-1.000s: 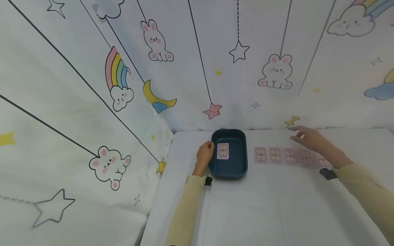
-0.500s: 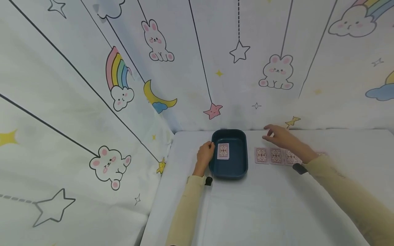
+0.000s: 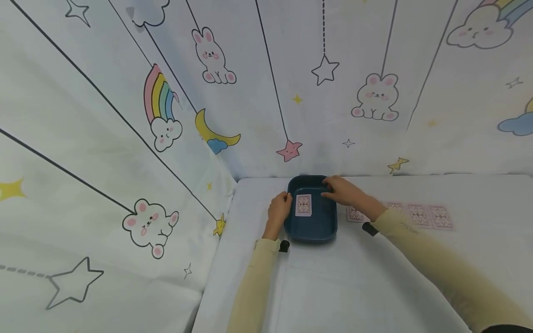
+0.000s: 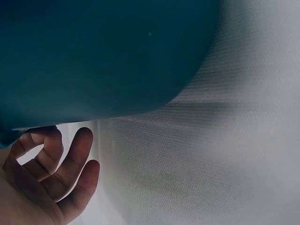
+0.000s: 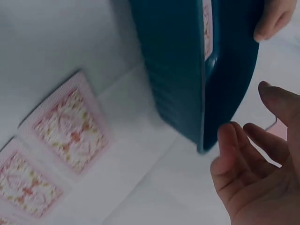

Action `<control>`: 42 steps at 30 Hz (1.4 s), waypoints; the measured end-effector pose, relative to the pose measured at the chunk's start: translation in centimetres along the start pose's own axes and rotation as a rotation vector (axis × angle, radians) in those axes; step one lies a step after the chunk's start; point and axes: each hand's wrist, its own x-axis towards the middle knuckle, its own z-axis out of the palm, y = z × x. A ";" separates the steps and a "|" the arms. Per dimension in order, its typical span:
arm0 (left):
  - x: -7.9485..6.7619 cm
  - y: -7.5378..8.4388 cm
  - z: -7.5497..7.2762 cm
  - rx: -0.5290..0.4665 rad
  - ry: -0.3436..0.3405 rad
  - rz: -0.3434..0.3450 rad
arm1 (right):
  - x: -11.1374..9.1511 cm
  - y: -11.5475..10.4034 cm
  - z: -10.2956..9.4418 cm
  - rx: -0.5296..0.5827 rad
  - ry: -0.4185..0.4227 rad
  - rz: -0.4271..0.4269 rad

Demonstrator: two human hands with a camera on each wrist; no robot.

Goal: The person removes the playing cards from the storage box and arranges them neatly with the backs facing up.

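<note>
The left hand (image 3: 279, 212), in the head view, pinches the left rim of a dark blue tray (image 3: 310, 238) on the white table (image 3: 354, 286); the right hand (image 3: 345, 191) is at the right rim, fingers loosely bent. A patterned card (image 3: 303, 205) lies inside the tray, toward its left. A row of similar cards (image 3: 419, 215), partly hidden by the right sleeve (image 3: 433, 259), lies to the tray's right.

In the left wrist view, bent fingers meet the tray's edge.

In the right wrist view, thumb and fingers are spread; whether they touch the tray is unclear.
</note>
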 end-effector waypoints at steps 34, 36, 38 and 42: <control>0.6 -0.4 0.0 0.023 -0.012 0.008 | 6.8 -5.4 5.8 -0.252 -0.344 0.224; 0.6 -0.4 -0.1 0.026 -0.015 0.007 | 7.0 -5.2 5.9 -0.254 -0.344 0.232; 0.7 -0.4 -0.2 0.031 -0.013 0.006 | 7.2 -5.1 6.0 -0.249 -0.346 0.235; 0.8 -0.4 -0.2 0.036 -0.007 0.005 | 7.4 -5.1 6.0 -0.231 -0.352 0.247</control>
